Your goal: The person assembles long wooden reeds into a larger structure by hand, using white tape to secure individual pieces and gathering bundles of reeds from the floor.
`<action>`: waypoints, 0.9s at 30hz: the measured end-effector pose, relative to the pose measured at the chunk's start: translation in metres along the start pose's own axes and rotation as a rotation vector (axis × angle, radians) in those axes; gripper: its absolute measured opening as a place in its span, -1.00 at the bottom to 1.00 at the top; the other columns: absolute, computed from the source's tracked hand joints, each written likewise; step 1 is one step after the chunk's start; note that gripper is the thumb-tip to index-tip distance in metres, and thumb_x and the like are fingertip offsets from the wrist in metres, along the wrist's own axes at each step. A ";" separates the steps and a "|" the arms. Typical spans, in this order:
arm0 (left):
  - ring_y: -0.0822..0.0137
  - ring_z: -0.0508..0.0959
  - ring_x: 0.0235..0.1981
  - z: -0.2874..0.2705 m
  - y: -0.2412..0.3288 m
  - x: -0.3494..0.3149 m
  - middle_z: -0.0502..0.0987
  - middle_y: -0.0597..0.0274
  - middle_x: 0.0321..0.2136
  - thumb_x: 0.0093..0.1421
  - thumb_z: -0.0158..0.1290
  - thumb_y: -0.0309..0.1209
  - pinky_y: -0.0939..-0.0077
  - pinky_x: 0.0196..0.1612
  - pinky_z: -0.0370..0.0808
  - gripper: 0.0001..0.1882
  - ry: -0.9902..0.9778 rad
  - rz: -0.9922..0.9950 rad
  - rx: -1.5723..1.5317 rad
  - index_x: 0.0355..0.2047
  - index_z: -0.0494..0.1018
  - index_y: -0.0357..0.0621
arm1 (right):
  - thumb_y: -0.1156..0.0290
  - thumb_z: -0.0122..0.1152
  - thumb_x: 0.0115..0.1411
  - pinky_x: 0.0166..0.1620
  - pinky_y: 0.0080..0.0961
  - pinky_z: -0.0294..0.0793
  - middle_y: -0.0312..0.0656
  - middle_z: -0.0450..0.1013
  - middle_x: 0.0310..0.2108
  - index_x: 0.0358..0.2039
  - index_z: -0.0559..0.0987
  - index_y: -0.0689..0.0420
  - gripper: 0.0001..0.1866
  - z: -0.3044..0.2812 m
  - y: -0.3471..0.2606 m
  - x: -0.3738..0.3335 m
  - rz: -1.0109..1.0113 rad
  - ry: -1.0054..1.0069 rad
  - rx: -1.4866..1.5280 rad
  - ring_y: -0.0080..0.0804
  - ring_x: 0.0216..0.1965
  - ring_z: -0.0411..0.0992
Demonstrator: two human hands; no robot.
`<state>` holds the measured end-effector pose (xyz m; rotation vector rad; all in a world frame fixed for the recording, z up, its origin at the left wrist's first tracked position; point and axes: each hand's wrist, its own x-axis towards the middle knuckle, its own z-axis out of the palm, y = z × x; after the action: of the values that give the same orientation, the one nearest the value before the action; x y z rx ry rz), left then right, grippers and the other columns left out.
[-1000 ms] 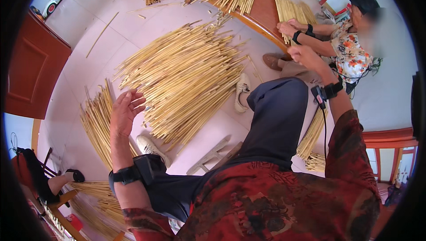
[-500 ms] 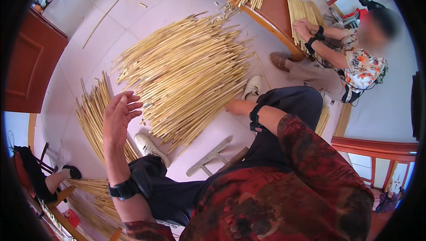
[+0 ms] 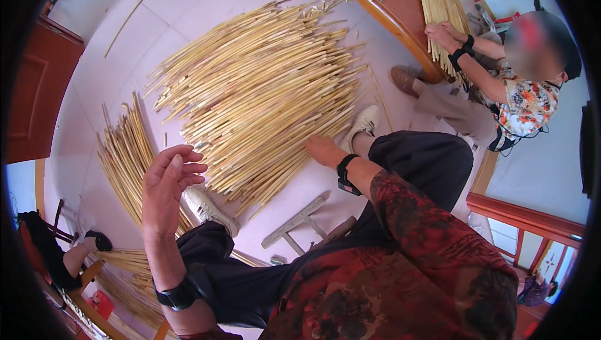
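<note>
A broad pile of thin straw-coloured sticks lies on the floor in front of me, the sticks roughly side by side on a slant. At its near right edge my right hand reaches down to the sticks. Its fingertips are hidden, so whether they grip a stick does not show. My left hand is raised beyond the pile's near left side, fingers loosely bent and apart, with nothing in it. Just left of that hand, a narrower bundle of similar sticks lies on the floor.
My shoes stand at the pile's near edge. Between my legs lies a grey metal frame piece. At the right a co-worker handles sticks at a low brown wooden table. Further sticks lie at lower left.
My right hand has moved left to the sticks' near edge. The left hand stays raised, slightly lower. The whole view has shifted a little, and the co-worker's head has turned.
</note>
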<state>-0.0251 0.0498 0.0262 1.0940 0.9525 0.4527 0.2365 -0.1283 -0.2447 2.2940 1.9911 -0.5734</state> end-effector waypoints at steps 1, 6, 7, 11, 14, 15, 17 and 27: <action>0.35 0.47 -0.35 0.003 0.001 0.001 0.40 0.10 -0.34 0.18 -0.21 -0.35 0.56 -0.32 0.43 -0.70 -0.014 -0.005 0.008 -0.18 0.27 -0.33 | 0.50 -0.02 -0.08 -0.37 -0.30 0.39 -0.11 0.35 -0.42 -0.48 0.46 0.17 -0.88 0.005 0.007 -0.003 -0.027 -0.060 -0.046 -0.18 -0.36 0.39; 0.36 0.47 -0.35 0.008 -0.001 0.005 0.40 0.11 -0.34 0.18 -0.20 -0.34 0.56 -0.32 0.43 -0.70 -0.035 -0.013 0.024 -0.19 0.28 -0.33 | 0.46 -0.03 -0.06 -0.37 -0.33 0.37 -0.14 0.35 -0.40 -0.44 0.46 0.14 -0.86 0.008 0.011 -0.007 -0.046 -0.283 -0.134 -0.23 -0.36 0.38; 0.36 0.47 -0.35 0.008 -0.002 0.005 0.41 0.11 -0.34 0.18 -0.20 -0.34 0.56 -0.31 0.43 -0.70 -0.037 -0.016 0.026 -0.19 0.28 -0.33 | 0.46 -0.03 -0.06 -0.33 -0.35 0.35 -0.15 0.34 -0.38 -0.44 0.46 0.13 -0.86 0.004 0.009 -0.007 -0.066 -0.261 -0.149 -0.25 -0.33 0.37; 0.36 0.47 -0.34 0.010 -0.004 0.007 0.41 0.11 -0.34 0.18 -0.20 -0.34 0.57 -0.30 0.43 -0.70 -0.057 -0.021 0.031 -0.19 0.28 -0.33 | 0.48 -0.05 -0.08 -0.21 -0.36 0.28 -0.17 0.32 -0.35 -0.41 0.44 0.11 -0.83 -0.002 0.008 -0.007 -0.150 -0.053 -0.080 -0.28 -0.24 0.31; 0.37 0.46 -0.35 0.015 -0.002 0.009 0.42 0.13 -0.35 0.16 -0.17 -0.36 0.58 -0.30 0.40 -0.72 -0.029 -0.037 0.005 -0.22 0.31 -0.32 | 0.48 -0.06 -0.08 -0.19 -0.37 0.25 -0.19 0.30 -0.35 -0.35 0.41 0.10 -0.79 0.005 0.008 -0.007 -0.156 0.048 -0.054 -0.28 -0.24 0.28; 0.37 0.46 -0.35 0.014 -0.002 0.009 0.42 0.13 -0.35 0.16 -0.17 -0.36 0.58 -0.30 0.40 -0.72 -0.018 -0.040 0.008 -0.22 0.31 -0.32 | 0.48 -0.06 -0.08 -0.19 -0.37 0.25 -0.19 0.30 -0.35 -0.35 0.41 0.10 -0.79 0.004 0.005 -0.007 -0.166 0.046 -0.047 -0.28 -0.24 0.28; 0.35 0.47 -0.32 0.010 -0.002 0.009 0.41 0.10 -0.32 0.17 -0.19 -0.34 0.57 -0.29 0.42 -0.70 -0.037 -0.046 0.029 -0.19 0.28 -0.33 | 0.47 -0.06 -0.08 -0.20 -0.36 0.23 -0.19 0.29 -0.34 -0.29 0.37 0.08 -0.74 0.003 -0.001 -0.007 -0.146 0.015 -0.065 -0.30 -0.21 0.26; 0.36 0.46 -0.32 0.002 0.001 0.009 0.42 0.13 -0.34 0.16 -0.17 -0.36 0.58 -0.29 0.40 -0.71 -0.001 -0.064 -0.020 -0.20 0.30 -0.33 | 0.42 -0.07 -0.08 -0.27 -0.44 0.14 -0.21 0.26 -0.37 -0.26 0.35 0.11 -0.71 0.024 -0.005 -0.001 -0.278 0.110 -0.356 -0.36 -0.30 0.22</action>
<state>-0.0182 0.0556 0.0235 1.0426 0.9772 0.4085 0.2258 -0.1354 -0.2656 1.8939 2.2626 -0.0878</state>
